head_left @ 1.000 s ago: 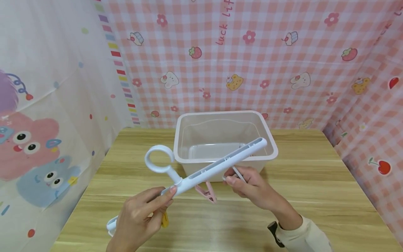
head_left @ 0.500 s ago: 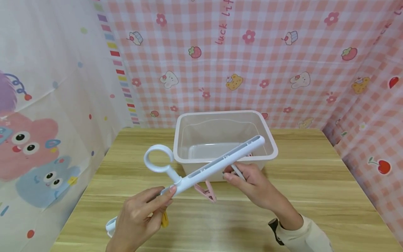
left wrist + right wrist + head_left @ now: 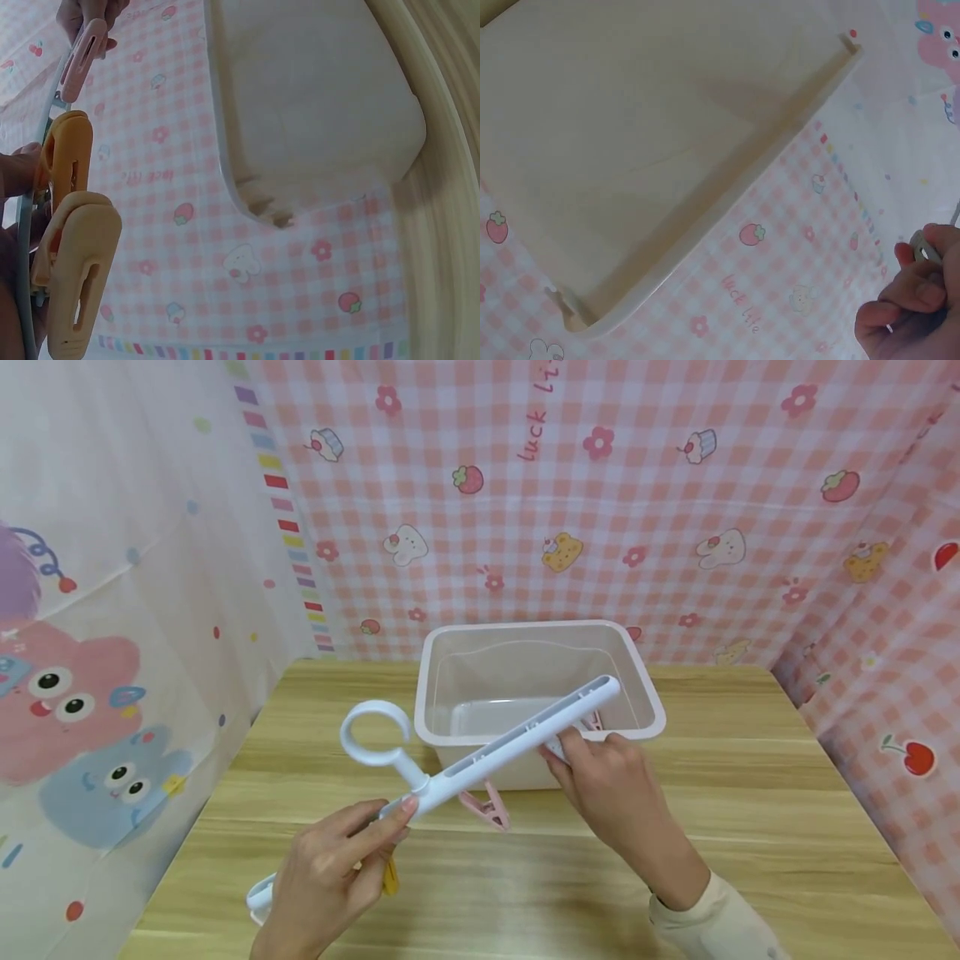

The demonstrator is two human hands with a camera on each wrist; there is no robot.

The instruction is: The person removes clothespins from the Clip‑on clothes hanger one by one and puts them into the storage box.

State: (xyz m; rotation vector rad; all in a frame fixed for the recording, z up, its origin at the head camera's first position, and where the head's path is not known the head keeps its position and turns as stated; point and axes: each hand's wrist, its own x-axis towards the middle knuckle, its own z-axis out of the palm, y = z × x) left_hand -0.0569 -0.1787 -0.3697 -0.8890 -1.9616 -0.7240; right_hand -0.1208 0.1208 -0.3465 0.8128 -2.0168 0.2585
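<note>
A light blue clip hanger (image 3: 517, 739) with an open ring hook slants up to the right above the table. My left hand (image 3: 330, 868) grips its bar near the base of the hook. In the left wrist view, a pink clip (image 3: 84, 60), an orange clip (image 3: 67, 154) and a peach clip (image 3: 79, 277) hang from the bar. My right hand (image 3: 611, 793) is at the underside of the bar's right part, pinching a pale grey clip (image 3: 924, 249). Its fingers hide most of that clip.
A beige plastic bin (image 3: 427, 693) stands behind the hanger at the back of the table (image 3: 750, 793). Part of a pink clip (image 3: 592, 721) shows inside it. Patterned cloths (image 3: 495, 527) hang behind and at both sides.
My right hand has turned so its back faces up and has risen slightly towards the bar with the grey clip. The bar's right end has shifted slightly left and up.
</note>
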